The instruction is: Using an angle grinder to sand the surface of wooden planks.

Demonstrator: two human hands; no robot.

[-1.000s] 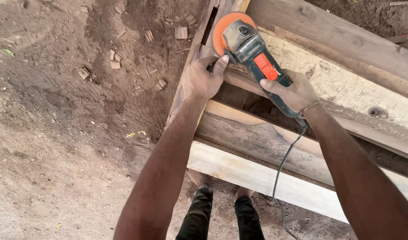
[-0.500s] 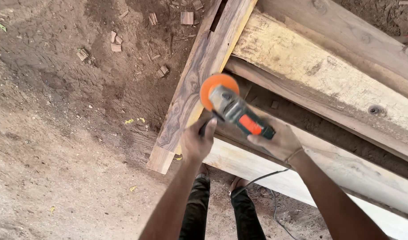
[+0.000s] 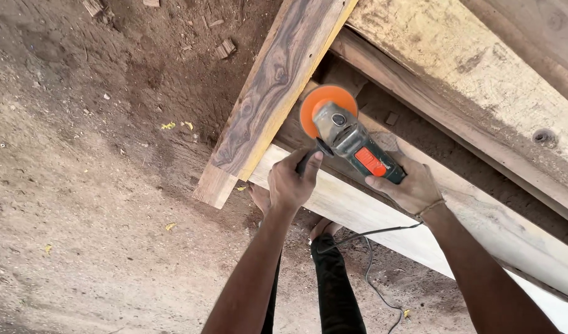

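A: What are the hands on?

B: Both are on an angle grinder (image 3: 349, 139). The right hand (image 3: 409, 187) is clenched round the rear of its grey body, just behind the orange switch, and the left hand (image 3: 291, 180) grasps the short black side handle, thumb up against the head.

A: And where does the tool sit?

B: Near the middle of the scene, tilted, with its orange sanding disc (image 3: 324, 105) at the far end, just to the right of a dark-grained plank (image 3: 271, 86) with a yellowish edge. Whether the disc touches the wood below I cannot tell.

A: What else lies about?

B: That plank runs from the far side toward the near left across a pale beam (image 3: 358, 216). A rough, light slab (image 3: 469, 68) lies on the far right. The grey cord (image 3: 370, 272) trails down past dark trousers (image 3: 333, 291) to the dirt ground (image 3: 98, 216), where small wood offcuts (image 3: 225, 48) lie at the far left
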